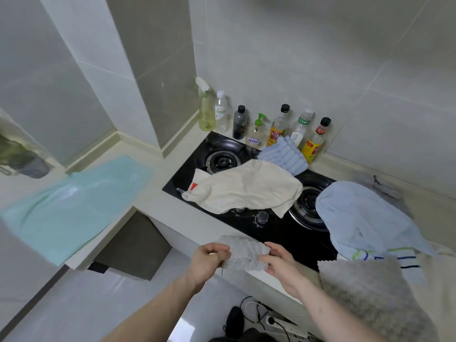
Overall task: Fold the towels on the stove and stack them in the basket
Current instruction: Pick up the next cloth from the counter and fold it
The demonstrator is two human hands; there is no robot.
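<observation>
Both forearms are reaching forward from below, the left hand (209,260) and right hand (277,261) pinching opposite ends of a small fluffy grey towel (244,254), holding it off the black glass stove (276,230) at its 6 o'clock edge. A limp cream towel (244,188) is draping across the burners, a ribbed blue towel (283,156) lying at its 1 o'clock
</observation>
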